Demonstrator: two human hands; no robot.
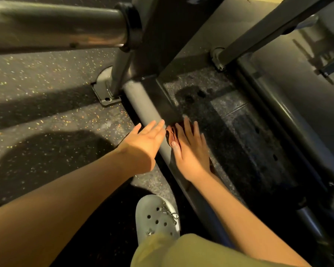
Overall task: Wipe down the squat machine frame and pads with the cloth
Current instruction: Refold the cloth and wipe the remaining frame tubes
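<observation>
Pressing flat: right hand (190, 153), fingers straight, lies on a reddish cloth (170, 132) against the low grey frame tube (143, 101). Left hand (147, 139): open, fingers straight, holding nothing, at the tube's other side; contact unclear. Risk: the cloth is pinned rather than gripped, so it may bunch or slide off the round tube. Containers: none in view.

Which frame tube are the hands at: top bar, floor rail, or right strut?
The low grey floor rail: left hand over it, right hand flat on the reddish cloth at its edge. The others are untouched.
</observation>
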